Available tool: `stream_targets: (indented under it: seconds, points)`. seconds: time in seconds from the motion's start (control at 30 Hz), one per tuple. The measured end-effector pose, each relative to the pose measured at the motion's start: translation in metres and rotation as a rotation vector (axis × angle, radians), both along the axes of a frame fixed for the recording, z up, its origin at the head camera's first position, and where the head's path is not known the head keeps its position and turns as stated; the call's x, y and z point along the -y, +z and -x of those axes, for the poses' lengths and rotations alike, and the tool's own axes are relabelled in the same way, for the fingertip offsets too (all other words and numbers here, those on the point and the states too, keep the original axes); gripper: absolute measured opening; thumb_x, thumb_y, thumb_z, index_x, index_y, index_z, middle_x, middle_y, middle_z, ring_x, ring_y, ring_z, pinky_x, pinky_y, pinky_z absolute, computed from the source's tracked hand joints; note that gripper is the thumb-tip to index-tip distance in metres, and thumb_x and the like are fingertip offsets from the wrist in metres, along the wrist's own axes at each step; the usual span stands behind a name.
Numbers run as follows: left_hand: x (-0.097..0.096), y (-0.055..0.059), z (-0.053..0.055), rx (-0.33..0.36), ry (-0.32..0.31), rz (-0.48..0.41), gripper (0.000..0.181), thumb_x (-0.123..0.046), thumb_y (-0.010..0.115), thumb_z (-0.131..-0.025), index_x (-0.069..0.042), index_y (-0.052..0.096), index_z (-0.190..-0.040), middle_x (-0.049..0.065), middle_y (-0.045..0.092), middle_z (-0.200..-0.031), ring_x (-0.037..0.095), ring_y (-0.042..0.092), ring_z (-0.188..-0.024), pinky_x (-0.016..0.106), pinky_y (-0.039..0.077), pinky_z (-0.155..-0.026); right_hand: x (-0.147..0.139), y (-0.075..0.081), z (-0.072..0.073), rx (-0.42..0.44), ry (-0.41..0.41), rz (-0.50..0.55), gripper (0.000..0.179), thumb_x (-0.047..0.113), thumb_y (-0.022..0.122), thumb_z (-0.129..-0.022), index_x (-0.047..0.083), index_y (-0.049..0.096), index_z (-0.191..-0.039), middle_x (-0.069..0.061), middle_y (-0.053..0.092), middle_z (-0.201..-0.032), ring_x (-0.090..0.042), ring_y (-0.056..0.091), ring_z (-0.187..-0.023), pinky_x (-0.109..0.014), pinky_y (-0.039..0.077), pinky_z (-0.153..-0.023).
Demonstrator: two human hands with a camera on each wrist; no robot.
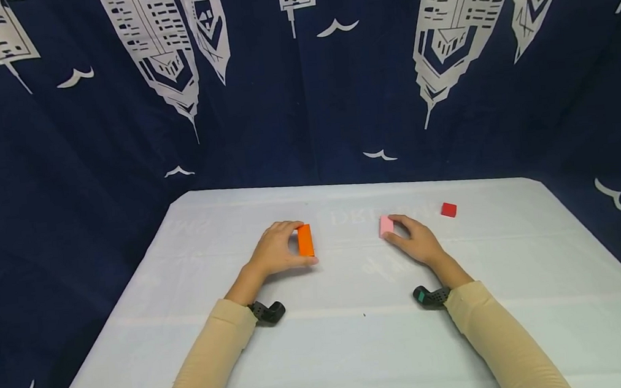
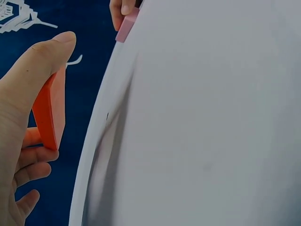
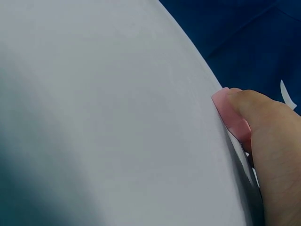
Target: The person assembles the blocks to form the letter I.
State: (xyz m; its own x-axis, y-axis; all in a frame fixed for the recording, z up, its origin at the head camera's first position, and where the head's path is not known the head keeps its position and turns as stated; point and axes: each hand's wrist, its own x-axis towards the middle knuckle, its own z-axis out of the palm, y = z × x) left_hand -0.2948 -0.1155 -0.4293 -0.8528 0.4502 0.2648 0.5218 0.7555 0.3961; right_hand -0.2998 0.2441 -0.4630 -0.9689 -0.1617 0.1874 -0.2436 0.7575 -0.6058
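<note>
An orange rectangular block [image 1: 305,240] is pinched between the thumb and fingers of my left hand [image 1: 279,249], left of the table's middle. In the left wrist view the thumb lies on the top end of the orange block [image 2: 49,110] and fingertips support the lower end. My right hand [image 1: 419,243] pinches a smaller pink block [image 1: 386,225] by its two ends. The right wrist view shows the thumb over the pink block [image 3: 231,115], its fingers mostly hidden. Between the two blocks lies a stretch of white tabletop.
A small red block [image 1: 448,209] lies on the white table [image 1: 346,351], beyond and right of the right hand. Behind the table's far edge hangs a dark blue curtain [image 1: 303,114] with white building prints. Each wrist wears a black device [image 1: 268,313].
</note>
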Motion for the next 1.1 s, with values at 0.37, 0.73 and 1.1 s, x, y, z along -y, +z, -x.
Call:
stream_targets:
  seconds: [0.37,0.73,1.1]
  points:
    - [-0.008,0.002,-0.003,-0.029,-0.039,0.01,0.096,-0.069,0.076,-0.065,-0.011,0.052,-0.138,0.004,0.055,-0.137,0.025,0.047,-0.127,0.046,0.033,-0.107,0.001,-0.001,0.002,0.003,-0.002,0.003,0.067,0.047,0.061,-0.093,0.003,0.047,-0.142,-0.021,0.045,-0.145,-0.04,0.036,-0.136,-0.054,0.025,-0.11]
    - [-0.017,0.002,-0.005,-0.035,-0.067,0.015,0.096,-0.069,0.076,-0.064,-0.012,0.053,-0.138,0.004,0.055,-0.137,0.025,0.046,-0.128,0.047,0.033,-0.107,0.002,0.0,0.001,0.017,-0.007,-0.012,0.068,0.047,0.06,-0.093,0.003,0.046,-0.143,-0.021,0.044,-0.146,-0.04,0.035,-0.137,-0.055,0.025,-0.111]
    - [-0.025,0.0,-0.005,-0.034,-0.093,0.034,0.095,-0.069,0.076,-0.065,-0.013,0.053,-0.138,0.003,0.055,-0.137,0.025,0.045,-0.129,0.046,0.032,-0.108,0.002,0.001,0.0,0.012,-0.006,-0.008,0.067,0.046,0.06,-0.094,0.003,0.046,-0.142,-0.021,0.044,-0.146,-0.04,0.035,-0.137,-0.055,0.025,-0.111]
